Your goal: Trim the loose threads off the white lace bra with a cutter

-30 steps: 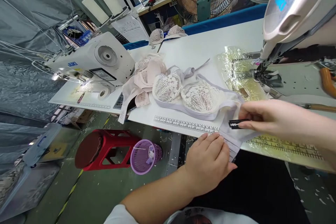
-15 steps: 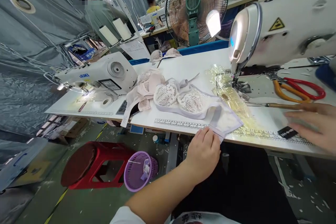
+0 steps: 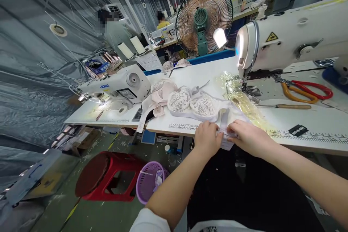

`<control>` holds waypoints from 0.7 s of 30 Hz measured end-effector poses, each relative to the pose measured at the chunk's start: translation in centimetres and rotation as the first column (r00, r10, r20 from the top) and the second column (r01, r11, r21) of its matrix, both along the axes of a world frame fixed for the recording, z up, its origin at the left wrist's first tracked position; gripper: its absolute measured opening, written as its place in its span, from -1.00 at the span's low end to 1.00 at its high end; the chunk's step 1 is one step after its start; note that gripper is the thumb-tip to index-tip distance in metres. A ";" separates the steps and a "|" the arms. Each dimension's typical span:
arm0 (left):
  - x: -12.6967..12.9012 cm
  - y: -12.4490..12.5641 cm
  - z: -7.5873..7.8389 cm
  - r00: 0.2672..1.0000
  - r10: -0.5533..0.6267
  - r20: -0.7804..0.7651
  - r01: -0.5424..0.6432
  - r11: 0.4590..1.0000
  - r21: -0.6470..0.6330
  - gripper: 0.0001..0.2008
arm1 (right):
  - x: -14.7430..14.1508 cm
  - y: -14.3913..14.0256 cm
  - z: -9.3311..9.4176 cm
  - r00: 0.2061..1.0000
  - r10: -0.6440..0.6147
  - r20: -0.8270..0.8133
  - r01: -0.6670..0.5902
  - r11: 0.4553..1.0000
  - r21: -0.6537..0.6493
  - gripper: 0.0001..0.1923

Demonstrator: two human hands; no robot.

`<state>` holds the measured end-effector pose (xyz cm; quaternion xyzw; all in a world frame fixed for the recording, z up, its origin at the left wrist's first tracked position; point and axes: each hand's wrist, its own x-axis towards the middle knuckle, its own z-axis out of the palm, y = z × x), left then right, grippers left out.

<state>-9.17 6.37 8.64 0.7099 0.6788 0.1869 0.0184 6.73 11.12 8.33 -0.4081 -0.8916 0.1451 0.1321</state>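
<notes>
A white lace bra (image 3: 205,108) with lilac edging lies on the white table, its wing reaching over the front edge. My left hand (image 3: 208,139) is closed on the wing's lower edge. Just to its right, my right hand (image 3: 248,137) pinches the same band between thumb and fingers; the fabric under the fingertips is partly hidden. Right of the hands lie a thin metal tool with a wooden handle (image 3: 293,106) and a black razor blade (image 3: 298,130). A beige-pink bra (image 3: 164,92) rests left of the white one.
A sewing machine (image 3: 282,47) stands at right, with orange- and red-handled scissors (image 3: 301,98) beside it. Another sewing machine (image 3: 116,86) is at left. Behind the table stands a fan (image 3: 201,16). A red stool (image 3: 119,172) and purple basket (image 3: 149,181) are on the floor.
My right hand has moved left from the wooden-handled tool to the bra band and grips it. The tool now lies alone on the table. The camera view has shifted slightly.
</notes>
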 end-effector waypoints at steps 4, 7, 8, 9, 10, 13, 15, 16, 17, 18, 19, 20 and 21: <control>0.1 0.8 1.1 0.965 -0.008 0.261 0.056 0.983 -0.177 -0.95 | 0.3 -0.2 -0.3 0.996 -0.013 -0.092 0.013 1.000 0.002 -0.98; 0.0 0.7 1.6 0.892 0.033 0.451 0.087 0.966 -0.242 -0.98 | 0.2 -0.4 -0.6 0.991 -0.037 -0.126 0.037 0.999 0.005 -0.99; 0.0 0.7 1.7 0.867 0.043 0.497 0.095 0.964 -0.248 -0.98 | 0.2 -0.5 -0.6 0.989 -0.045 -0.141 0.047 0.999 0.013 -0.98; 0.0 0.6 1.9 0.840 0.051 0.540 0.104 0.962 -0.252 -0.98 | 0.1 -0.6 -0.7 0.985 -0.055 -0.164 0.061 0.998 0.026 -0.97; 0.0 0.6 2.0 0.811 0.058 0.582 0.114 0.960 -0.255 -0.97 | 0.0 -0.7 -0.7 0.978 -0.065 -0.196 0.074 0.997 0.039 -0.96; 0.0 0.6 2.5 0.705 0.090 0.703 0.144 0.953 -0.266 -0.96 | -0.4 -1.2 -0.5 0.941 -0.066 -0.331 0.089 0.995 0.053 -0.86; -0.1 0.6 2.7 0.621 0.118 0.775 0.168 0.946 -0.279 -0.93 | -0.7 -1.5 -0.4 0.908 -0.066 -0.414 0.086 0.996 0.030 -0.80; -0.2 0.7 2.7 0.580 0.134 0.804 0.180 0.941 -0.287 -0.92 | -0.9 -1.5 -0.3 0.894 -0.074 -0.442 0.090 0.996 0.015 -0.78; -0.2 0.7 2.7 0.544 0.152 0.825 0.188 0.937 -0.296 -0.91 | -1.0 -1.5 -0.3 0.884 -0.087 -0.460 0.099 0.995 0.003 -0.77; -0.3 0.7 2.6 0.514 0.169 0.841 0.192 0.933 -0.304 -0.90 | -1.2 -1.5 -0.3 0.879 -0.100 -0.467 0.111 0.994 -0.003 -0.77; -0.4 0.7 2.5 0.489 0.183 0.853 0.194 0.931 -0.311 -0.88 | -1.3 -1.4 -0.3 0.880 -0.109 -0.462 0.123 0.992 0.000 -0.76; -0.5 0.7 2.4 0.471 0.192 0.861 0.194 0.929 -0.314 -0.87 | -1.5 -1.4 -0.3 0.886 -0.114 -0.448 0.134 0.991 0.013 -0.74; -0.5 0.7 2.3 0.459 0.196 0.866 0.194 0.930 -0.313 -0.86 | -1.6 -1.3 -0.3 0.897 -0.117 -0.425 0.145 0.989 0.033 -0.72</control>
